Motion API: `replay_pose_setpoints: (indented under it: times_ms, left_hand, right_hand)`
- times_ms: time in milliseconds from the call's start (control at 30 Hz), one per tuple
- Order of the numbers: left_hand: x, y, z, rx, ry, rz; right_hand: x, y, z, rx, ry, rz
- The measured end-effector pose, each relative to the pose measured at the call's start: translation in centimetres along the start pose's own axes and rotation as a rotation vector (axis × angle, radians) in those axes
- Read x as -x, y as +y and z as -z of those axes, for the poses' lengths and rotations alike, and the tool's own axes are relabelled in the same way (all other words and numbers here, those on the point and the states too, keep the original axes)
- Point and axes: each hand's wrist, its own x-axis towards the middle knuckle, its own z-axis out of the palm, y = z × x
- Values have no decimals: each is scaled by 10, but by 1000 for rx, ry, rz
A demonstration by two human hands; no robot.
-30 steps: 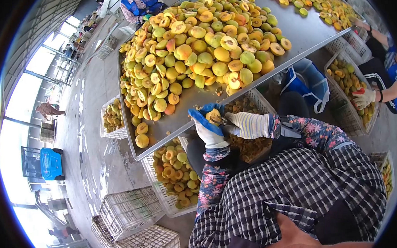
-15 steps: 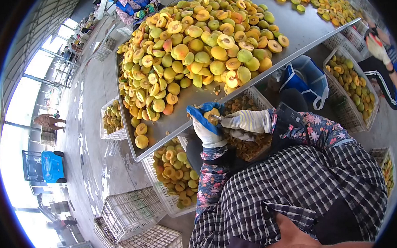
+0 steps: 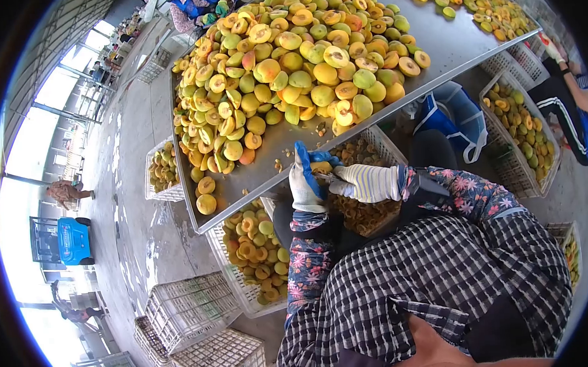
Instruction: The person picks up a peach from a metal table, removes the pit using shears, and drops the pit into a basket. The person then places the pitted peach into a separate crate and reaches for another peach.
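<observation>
My left hand [image 3: 305, 186], in a white glove with blue fingers, is closed around a yellow peach half [image 3: 320, 167] just off the table's front edge. My right hand [image 3: 367, 183], in a striped white glove, meets it from the right. Its fingers are pinched on a small metal tool [image 3: 326, 176] at the peach; most of the tool is hidden. Below both hands, a crate [image 3: 387, 146] contains brown pits and scraps [image 3: 357, 213]. A large heap of peaches [image 3: 282, 72], many halved, lies on the metal table [image 3: 276, 141] ahead.
Left of my lap stands a crate of peach halves [image 3: 258, 257]. To the right are a blue bag [image 3: 452, 121] and another full crate [image 3: 518, 134]. Stacked crates [image 3: 191, 312] stand lower left. Co-workers are at the far side and right. A bare hand [image 3: 432, 348] shows at the bottom.
My left hand has turned more upright, its blue fingers now pointing up. My right hand has shifted slightly right and stays at the peach. The co-worker's gloved hand at right has moved up.
</observation>
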Motion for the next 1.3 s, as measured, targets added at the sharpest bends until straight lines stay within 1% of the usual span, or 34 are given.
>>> replay_pose_setpoints:
  times_ms: [67, 100, 200, 233, 267, 333, 367, 467, 500, 533, 600, 633, 667, 700, 733, 767, 800, 867, 933, 967, 1000, 1033, 1067, 1100, 1167, 1200, 1233, 1267, 1300]
  left_hand:
    - [8, 3, -6, 78, -44, -30]
    - [11, 4, -8, 83, -51, -51]
    - [11, 4, -12, 114, -89, -109]
    - [11, 3, -12, 130, -115, -115]
    - [10, 1, -12, 146, -140, -120]
    - [12, 1, -15, 142, -136, -54]
    - [14, 1, -15, 143, -131, -24]
    - [15, 4, -8, -210, -39, 115]
    - [8, -11, 5, -138, -24, -27]
    - [7, -11, 18, -156, 16, -67]
    - [14, -1, 46, -191, 94, -144]
    - [33, 21, 43, -304, 196, -194]
    - [42, 34, 68, -547, 229, -230]
    - [46, 38, 89, -809, 349, -406]
    - [57, 61, 104, -1163, 447, -281]
    - [51, 58, 147, -1440, 498, -318]
    - [55, 66, 161, -1672, 557, -300]
    - [47, 85, 157, -1600, 575, -376]
    - [13, 96, 153, -1492, 427, -538]
    - [-7, 99, 144, -1461, 388, -580]
    - [-22, 107, 126, -1458, 345, -448]
    - [-51, 100, 129, -1547, 313, -492]
    - [-69, 99, 121, -1590, 251, -466]
    - [-104, 83, 135, -1724, 218, -642]
    - [-137, 93, 123, -1805, 11, -208]
    - [-164, 74, 139, -1818, 114, -192]
    - [-179, 67, 139, -1830, 171, -122]
    - [-182, 62, 136, -1828, 292, -172]
    - [-189, 59, 133, -1794, 316, -154]
  right_hand:
    - [9, -47, 12, -510, -165, -450]
    - [12, -48, 13, -681, -215, -413]
    - [14, -52, 16, -938, -252, -518]
    - [15, -46, 19, -1053, -326, -552]
    - [16, -40, 20, -1092, -348, -548]
    - [18, -32, 22, -1167, -397, -542]
    - [21, -33, 23, -1170, -373, -586]
    - [29, -22, 29, -1139, -405, -690]
    - [34, -21, 36, -1187, -448, -667]
    - [44, -27, 43, -1096, -376, -678]
    - [56, -28, 53, -793, -271, -635]
    - [61, -23, 56, -520, -262, -607]
    - [66, -17, 62, -248, -248, -565]
    - [75, 22, 57, 174, -190, -271]
    - [79, 22, 63, 445, -267, -294]
    - [79, 16, 62, 540, -292, -337]
    - [80, 12, 60, 634, -321, -382]
    - [73, -4, 56, 616, -310, -346]
    - [70, -4, 50, 608, -306, -309]
    - [68, 5, 47, 613, -308, -285]
    - [65, 9, 45, 620, -306, -259]
    - [62, 5, 44, 611, -310, -272]
    - [63, 2, 44, 614, -293, -297]
    - [67, 2, 43, 623, -283, -310]
    - [62, -9, 42, 623, -269, -282]
    - [66, -12, 42, 600, -270, -262]
    - [71, -2, 42, 587, -247, -232]
    - [73, 7, 43, 570, -226, -210]
    - [76, 17, 44, 563, -236, -213]
